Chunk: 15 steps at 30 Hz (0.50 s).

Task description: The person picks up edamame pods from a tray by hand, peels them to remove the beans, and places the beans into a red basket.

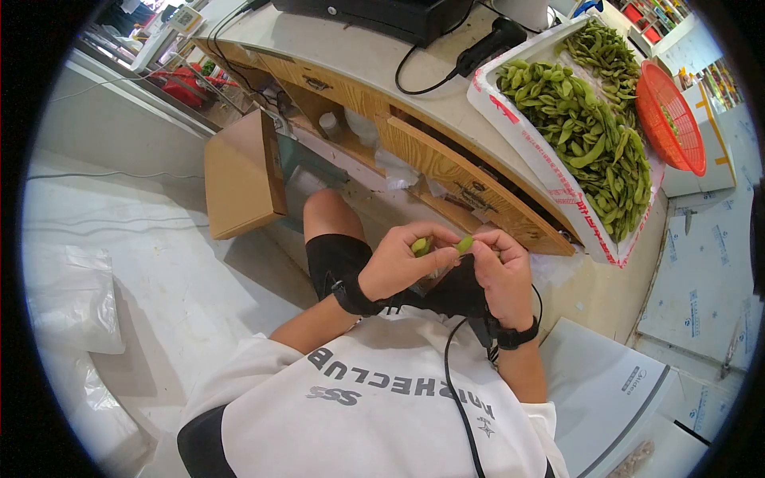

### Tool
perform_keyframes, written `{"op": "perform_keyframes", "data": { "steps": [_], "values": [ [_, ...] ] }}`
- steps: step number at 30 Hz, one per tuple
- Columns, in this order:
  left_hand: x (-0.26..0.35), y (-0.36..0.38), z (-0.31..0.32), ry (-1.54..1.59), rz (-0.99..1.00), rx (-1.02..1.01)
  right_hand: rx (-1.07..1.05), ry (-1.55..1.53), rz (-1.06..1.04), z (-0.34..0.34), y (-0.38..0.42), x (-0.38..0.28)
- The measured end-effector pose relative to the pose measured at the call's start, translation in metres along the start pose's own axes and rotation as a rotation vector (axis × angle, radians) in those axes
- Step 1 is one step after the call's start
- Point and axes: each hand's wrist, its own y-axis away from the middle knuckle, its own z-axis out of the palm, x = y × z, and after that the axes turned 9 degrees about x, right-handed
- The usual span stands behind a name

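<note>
A green soybean pod (464,244) is pinched between the fingertips of my left hand (398,264) and my right hand (504,279), in front of my lap. More green pods (420,246) sit inside the curled fingers of my left hand. Something small and greenish shows by my right fingers, too small to make out. Ahead on the right, a white foam box (522,131) holds a large heap of soybean pods (594,151). An orange-red plastic basket (692,131) leans at the box's right side, with some green bits in it.
A wooden counter has a partly open drawer (470,191) in front of my hands. On its top lie a black scanner (494,44) and a cable. A cardboard box (239,179) stands left of my knee. A white Midea appliance (598,390) is at my right.
</note>
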Motion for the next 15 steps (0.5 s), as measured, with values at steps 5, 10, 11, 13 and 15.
{"op": "perform_keyframes", "data": {
  "steps": [5,10,11,13,15],
  "values": [
    [-0.005,-0.003,-0.004,-0.077,0.004,-0.015,-0.014,0.121,-0.09,0.001,0.001,0.003],
    [-0.006,-0.002,-0.008,-0.088,-0.017,-0.063,-0.031,0.127,-0.05,-0.002,0.001,0.004],
    [-0.008,-0.003,-0.008,-0.089,-0.013,-0.072,-0.033,0.111,-0.052,-0.002,0.001,0.006],
    [-0.011,-0.005,-0.009,-0.073,-0.007,-0.089,-0.033,0.047,-0.026,-0.003,-0.001,0.011],
    [-0.014,-0.005,-0.01,-0.039,-0.007,-0.1,-0.031,-0.002,-0.002,-0.003,-0.001,0.016]
  ]
}}
